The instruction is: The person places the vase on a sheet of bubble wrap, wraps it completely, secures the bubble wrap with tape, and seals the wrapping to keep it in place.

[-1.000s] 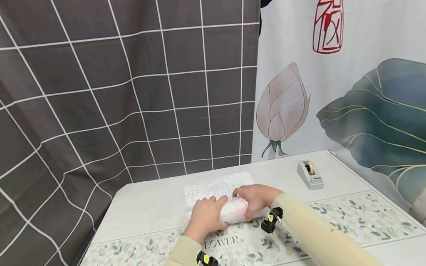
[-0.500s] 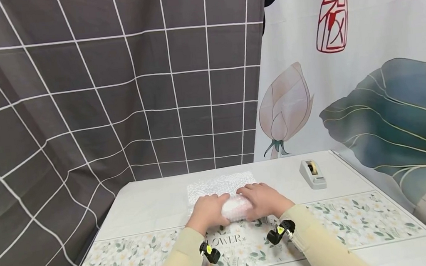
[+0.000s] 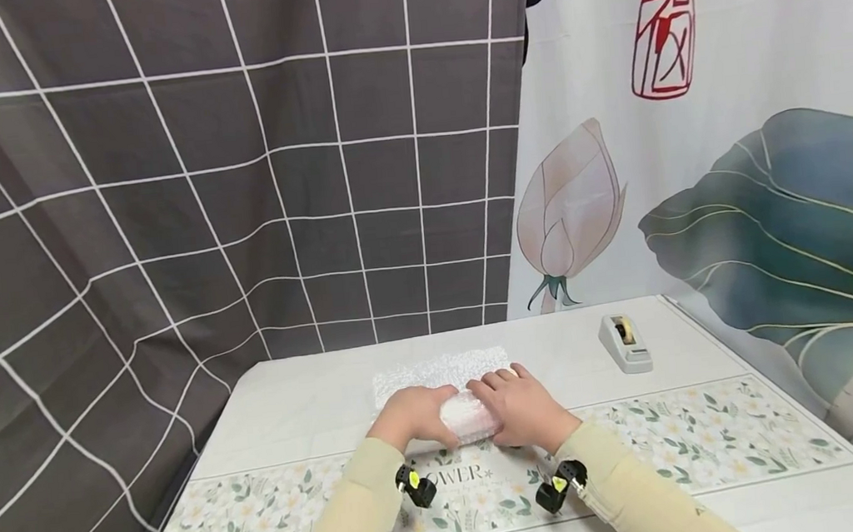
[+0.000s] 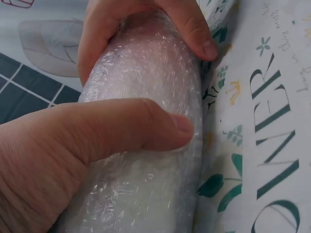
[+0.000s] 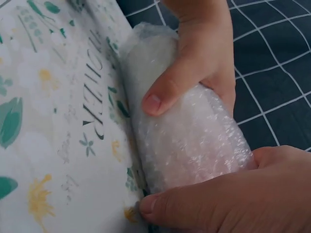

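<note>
The bubble-wrapped roll (image 3: 470, 418) lies on the table (image 3: 295, 414), its long axis running left to right. The left hand (image 3: 410, 413) grips it toward its left end, the right hand (image 3: 524, 409) around its right end, both thumbs bearing on the near side.

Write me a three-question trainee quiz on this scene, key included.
1. True or false: the left hand and the right hand both grip the wrapped bundle.
2. Where is the tape dispenser? a) between the hands; b) right of both hands; c) left of both hands.
3. Fill in: beyond the bundle, a sheet of ____ lies on the table.

Key: 1 true; 2 b; 3 bubble wrap.
</note>
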The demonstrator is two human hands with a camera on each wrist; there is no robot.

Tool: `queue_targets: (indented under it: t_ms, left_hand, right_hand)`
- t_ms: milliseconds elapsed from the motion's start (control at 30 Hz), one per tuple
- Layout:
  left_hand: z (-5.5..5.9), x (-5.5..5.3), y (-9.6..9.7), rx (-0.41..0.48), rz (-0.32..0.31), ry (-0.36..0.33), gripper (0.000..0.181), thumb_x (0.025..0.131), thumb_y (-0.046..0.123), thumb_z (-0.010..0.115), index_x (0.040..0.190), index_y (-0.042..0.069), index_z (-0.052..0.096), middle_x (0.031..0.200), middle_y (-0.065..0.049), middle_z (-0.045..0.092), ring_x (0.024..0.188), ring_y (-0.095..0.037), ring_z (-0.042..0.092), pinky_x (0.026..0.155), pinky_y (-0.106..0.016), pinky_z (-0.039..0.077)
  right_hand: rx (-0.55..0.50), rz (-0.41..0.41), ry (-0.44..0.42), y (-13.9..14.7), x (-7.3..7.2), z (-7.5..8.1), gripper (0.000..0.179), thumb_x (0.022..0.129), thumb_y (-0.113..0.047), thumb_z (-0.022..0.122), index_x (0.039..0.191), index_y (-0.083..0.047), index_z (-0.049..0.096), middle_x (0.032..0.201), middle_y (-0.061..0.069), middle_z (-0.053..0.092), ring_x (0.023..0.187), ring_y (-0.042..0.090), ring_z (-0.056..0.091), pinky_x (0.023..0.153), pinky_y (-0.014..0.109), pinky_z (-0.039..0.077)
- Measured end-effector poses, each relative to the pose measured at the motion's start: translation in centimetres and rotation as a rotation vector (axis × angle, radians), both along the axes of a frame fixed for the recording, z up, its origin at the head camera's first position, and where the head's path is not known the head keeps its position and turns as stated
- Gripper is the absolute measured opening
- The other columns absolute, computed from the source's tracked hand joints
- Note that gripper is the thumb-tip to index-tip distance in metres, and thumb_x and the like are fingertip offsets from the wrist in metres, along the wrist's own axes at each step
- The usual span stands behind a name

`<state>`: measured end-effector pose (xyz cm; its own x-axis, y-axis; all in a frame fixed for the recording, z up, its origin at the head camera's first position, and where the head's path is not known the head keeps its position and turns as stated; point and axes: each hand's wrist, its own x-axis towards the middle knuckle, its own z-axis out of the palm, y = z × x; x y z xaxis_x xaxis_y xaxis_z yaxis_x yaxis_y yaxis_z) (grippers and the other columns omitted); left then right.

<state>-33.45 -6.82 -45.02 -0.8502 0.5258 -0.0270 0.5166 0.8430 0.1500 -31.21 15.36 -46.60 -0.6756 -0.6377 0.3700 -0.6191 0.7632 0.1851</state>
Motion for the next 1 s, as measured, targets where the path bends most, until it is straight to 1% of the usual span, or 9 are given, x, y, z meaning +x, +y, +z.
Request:
queue_targets:
  t_ms: [200, 400, 467, 533, 633, 733, 867, 933, 1000]
  left_hand:
    - [0.1, -0.1, 0.1, 0.028, 0.006, -0.049, 0.071, 0.057, 0.046, 0.086, 0.122, 0.029, 0.064, 0.09, 0.009, 0.069, 0.073, -0.012, 0.059, 0.069, -0.032, 0.051]
    - [0.6, 0.1, 0.2, 0.048, 0.021, -0.127, 0.055, 0.057, 0.044, 0.086, 0.105, 0.029, 0.063, 0.083, 0.014, 0.064, 0.07, -0.011, 0.056, 0.067, -0.031, 0.049]
    - [0.6, 0.0, 0.2, 0.031, 0.031, -0.134, 0.056, 0.057, 0.046, 0.085, 0.106, 0.029, 0.063, 0.085, 0.014, 0.064, 0.071, -0.011, 0.057, 0.068, -0.032, 0.05]
    - [0.7, 0.0, 0.2, 0.009, 0.037, -0.128, 0.063, 0.058, 0.049, 0.084, 0.113, 0.029, 0.064, 0.091, 0.012, 0.067, 0.074, -0.012, 0.059, 0.071, -0.033, 0.051]
    - [0.5, -0.2, 0.0, -0.022, 0.025, -0.09, 0.079, 0.059, 0.054, 0.083, 0.13, 0.029, 0.061, 0.106, 0.008, 0.071, 0.084, -0.014, 0.064, 0.077, -0.035, 0.053]
    - [0.2, -0.2, -0.3, -0.037, -0.012, -0.008, 0.089, 0.062, 0.059, 0.081, 0.142, 0.03, 0.055, 0.121, 0.003, 0.068, 0.1, -0.018, 0.066, 0.086, -0.039, 0.054]
    - [-0.2, 0.2, -0.8, -0.05, -0.066, 0.133, 0.089, 0.066, 0.064, 0.077, 0.145, 0.031, 0.052, 0.123, 0.0, 0.064, 0.108, -0.022, 0.064, 0.092, -0.044, 0.052]
    - [-0.3, 0.5, -1.0, -0.063, -0.072, 0.191, 0.088, 0.068, 0.066, 0.074, 0.146, 0.031, 0.051, 0.121, 0.0, 0.062, 0.108, -0.023, 0.063, 0.093, -0.046, 0.051]
    - [-0.6, 0.7, -1.1, -0.073, -0.061, 0.23, 0.089, 0.069, 0.067, 0.071, 0.147, 0.03, 0.05, 0.12, -0.001, 0.061, 0.109, -0.023, 0.062, 0.094, -0.046, 0.05]
  right_hand:
    - [0.017, 0.019, 0.039, 0.0, -0.2, -0.4, 0.076, 0.062, -0.04, 0.088, 0.126, -0.013, 0.058, 0.11, 0.007, 0.066, 0.098, 0.028, 0.066, 0.086, 0.048, 0.053]
    - [0.032, 0.002, -0.016, -0.4, -0.4, -0.2, 0.067, 0.056, -0.034, 0.088, 0.114, -0.014, 0.06, 0.095, 0.003, 0.063, 0.087, 0.024, 0.064, 0.078, 0.042, 0.054]
    - [0.042, -0.007, -0.037, -0.5, -0.5, 0.0, 0.066, 0.053, -0.033, 0.087, 0.109, -0.014, 0.06, 0.09, 0.001, 0.061, 0.082, 0.022, 0.062, 0.075, 0.04, 0.054]
    - [0.052, -0.013, -0.053, -0.7, -0.7, 0.1, 0.065, 0.05, -0.034, 0.086, 0.106, -0.014, 0.06, 0.087, 0.0, 0.06, 0.078, 0.021, 0.06, 0.072, 0.038, 0.054]
    - [0.054, -0.015, -0.079, -0.8, -1.0, 0.3, 0.065, 0.047, -0.034, 0.086, 0.103, -0.013, 0.06, 0.084, 0.0, 0.058, 0.073, 0.02, 0.057, 0.066, 0.036, 0.052]
    - [0.053, -0.012, -0.11, -0.8, -1.3, 0.4, 0.065, 0.045, -0.035, 0.086, 0.101, -0.013, 0.06, 0.082, -0.001, 0.058, 0.071, 0.019, 0.056, 0.062, 0.034, 0.051]
    - [0.061, -0.009, -0.158, -0.9, -1.7, 0.5, 0.067, 0.046, -0.037, 0.087, 0.103, -0.013, 0.061, 0.083, -0.002, 0.06, 0.072, 0.018, 0.058, 0.062, 0.034, 0.052]
    - [0.062, -0.012, -0.189, -0.9, -1.9, 0.7, 0.067, 0.046, -0.037, 0.087, 0.103, -0.013, 0.061, 0.083, -0.003, 0.06, 0.073, 0.018, 0.059, 0.063, 0.034, 0.053]
    - [0.06, -0.02, -0.228, -0.9, -2.1, 0.8, 0.067, 0.046, -0.037, 0.087, 0.103, -0.014, 0.061, 0.082, -0.004, 0.06, 0.072, 0.016, 0.059, 0.064, 0.034, 0.053]
